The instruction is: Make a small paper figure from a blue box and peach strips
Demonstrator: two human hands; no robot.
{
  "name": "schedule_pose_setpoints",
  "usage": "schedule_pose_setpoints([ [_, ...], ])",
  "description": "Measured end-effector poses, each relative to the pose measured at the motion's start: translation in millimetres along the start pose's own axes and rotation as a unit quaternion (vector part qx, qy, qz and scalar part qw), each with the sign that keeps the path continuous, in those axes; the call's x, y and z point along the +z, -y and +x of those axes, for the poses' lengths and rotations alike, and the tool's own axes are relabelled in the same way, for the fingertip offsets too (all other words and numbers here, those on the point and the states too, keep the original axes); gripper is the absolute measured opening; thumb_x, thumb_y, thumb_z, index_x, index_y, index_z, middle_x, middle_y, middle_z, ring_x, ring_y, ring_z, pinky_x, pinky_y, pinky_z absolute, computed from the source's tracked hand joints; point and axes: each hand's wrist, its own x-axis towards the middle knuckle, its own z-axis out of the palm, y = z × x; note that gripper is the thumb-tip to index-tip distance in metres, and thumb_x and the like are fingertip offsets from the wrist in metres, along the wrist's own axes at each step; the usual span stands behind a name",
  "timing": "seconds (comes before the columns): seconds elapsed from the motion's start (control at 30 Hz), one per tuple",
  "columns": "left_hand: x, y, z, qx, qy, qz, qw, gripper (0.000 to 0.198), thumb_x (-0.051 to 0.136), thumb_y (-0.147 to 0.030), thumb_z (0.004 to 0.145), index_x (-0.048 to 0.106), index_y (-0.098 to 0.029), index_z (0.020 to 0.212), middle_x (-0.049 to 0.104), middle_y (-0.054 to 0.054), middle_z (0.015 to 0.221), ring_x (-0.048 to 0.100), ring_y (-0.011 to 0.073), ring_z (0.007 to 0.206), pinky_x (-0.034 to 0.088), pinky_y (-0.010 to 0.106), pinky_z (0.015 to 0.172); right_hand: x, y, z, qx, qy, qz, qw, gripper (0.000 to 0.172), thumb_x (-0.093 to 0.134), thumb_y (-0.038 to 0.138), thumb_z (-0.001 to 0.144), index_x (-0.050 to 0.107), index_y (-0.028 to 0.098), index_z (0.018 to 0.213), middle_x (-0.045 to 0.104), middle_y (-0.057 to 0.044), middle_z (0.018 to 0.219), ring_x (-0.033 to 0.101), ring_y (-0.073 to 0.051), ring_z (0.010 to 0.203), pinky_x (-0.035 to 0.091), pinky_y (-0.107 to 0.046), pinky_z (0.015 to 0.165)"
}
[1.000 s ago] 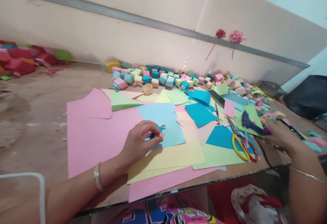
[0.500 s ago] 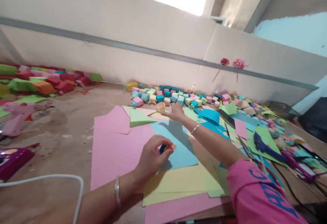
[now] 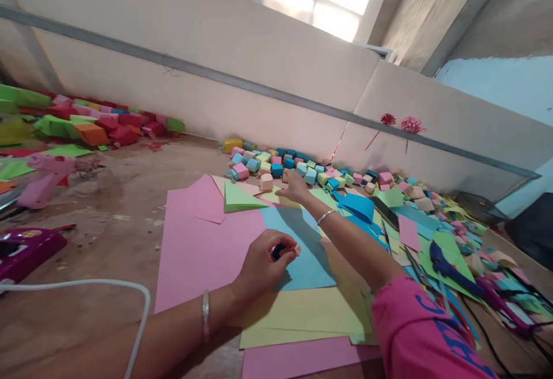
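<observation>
My left hand [image 3: 264, 259] is closed in a pinch over the light blue paper sheet [image 3: 309, 266]. A small peach paper piece [image 3: 298, 250] shows at its fingertips, and something dark blue [image 3: 279, 251] sits inside the curled fingers; I cannot make out what that is. Reaching forward, my right hand [image 3: 296, 188] has its thumb apart from its fingers. Its fingertips are at a peach paper cube [image 3: 286, 175] at the front of the pile; whether they touch is unclear. Just left stands another peach paper cube [image 3: 266, 182].
Small coloured paper cubes [image 3: 276, 170] line the wall. Pink [image 3: 194, 258] and yellow [image 3: 302, 315] sheets lie in front. At right are scissors [image 3: 417, 266], a blue glue gun [image 3: 453, 269] and a phone [image 3: 386, 213]; at left, a pink glue gun [image 3: 45, 180] and white cable [image 3: 108, 283].
The peach paper box by my right hand looked open at the top and now shows as a cube, slightly further left. My left hand keeps its pinch. The view has shifted slightly.
</observation>
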Motion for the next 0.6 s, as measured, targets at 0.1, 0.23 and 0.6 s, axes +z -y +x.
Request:
schedule_pose_setpoints([
  [0.1,0.0,0.4,-0.8,0.020,0.000,0.002,1.000,0.005,0.061,-0.017,0.079,0.065,-0.021,0.078,0.070,0.003,0.079,0.060,0.0186,0.079,0.048,0.034,0.074,13.3,23.0,11.4,0.024,-0.004,0.020,1.000,0.062,0.076,0.055,0.063,0.055,0.016,0.106,0.066,-0.012,0.104,0.061,-0.027,0.096,0.046,-0.031,0.076],
  [0.23,-1.0,-0.4,-0.2,0.016,0.002,0.022,1.000,0.003,0.064,-0.019,0.078,0.066,-0.020,0.076,0.068,0.002,0.076,0.059,0.0186,0.076,0.047,0.033,0.071,26.7,46.4,17.7,0.050,-0.012,0.046,0.998,0.051,0.073,0.048,0.070,0.059,0.013,0.103,0.068,-0.017,0.102,0.063,-0.031,0.099,0.048,-0.034,0.076],
  [0.6,-2.6,-3.3,4.4,0.023,-0.023,0.033,0.999,0.004,0.068,-0.018,0.077,0.066,-0.022,0.078,0.069,0.000,0.079,0.060,0.0191,0.082,0.045,0.033,0.077,-56.7,-12.4,-100.1,-0.063,0.105,0.278,0.953,0.056,0.067,0.028,0.078,0.052,0.023,0.132,0.063,-0.008,0.127,0.061,-0.023,0.113,0.054,-0.035,0.087],
])
